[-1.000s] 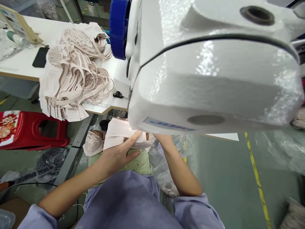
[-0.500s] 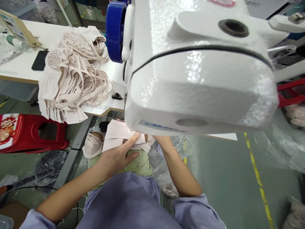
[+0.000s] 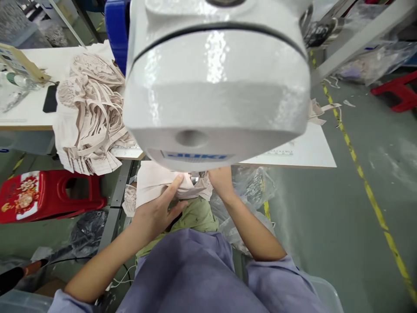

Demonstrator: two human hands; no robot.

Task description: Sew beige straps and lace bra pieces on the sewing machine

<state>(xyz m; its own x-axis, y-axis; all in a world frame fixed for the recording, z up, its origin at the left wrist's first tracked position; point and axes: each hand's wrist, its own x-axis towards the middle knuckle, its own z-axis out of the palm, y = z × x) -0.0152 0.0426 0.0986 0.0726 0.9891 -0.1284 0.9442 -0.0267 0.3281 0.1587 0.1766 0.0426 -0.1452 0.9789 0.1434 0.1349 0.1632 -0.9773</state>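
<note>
A beige bra [image 3: 151, 178] with lace parts lies under the head of a white sewing machine [image 3: 215, 100]. My left hand [image 3: 156, 213] grips its smooth band, with one finger stretched along the top toward the lit needle area and the thumb apart below. The other left fingers are hidden by the cloth. At the lace edge on the other side, my right hand [image 3: 222, 182] is closed on the bra, its fingertips partly covered by the machine head. A metal part [image 3: 194, 177] shows between the hands. One lace cup [image 3: 129, 200] hangs at the left.
A pile of beige bras [image 3: 91, 117] hangs over the edge of the white table [image 3: 19, 117], beside a black phone [image 3: 50, 99]. A red stool [image 3: 48, 195] stands at the left. Clear plastic bags [image 3: 250, 191] lie below on the right. Fabric scraps [image 3: 316, 112] sit by the machine.
The view has shifted, so the machine head appears lower and further left. The bra's band has moved slightly, and less of the left lace cup shows. Both hands stay on the cloth.
</note>
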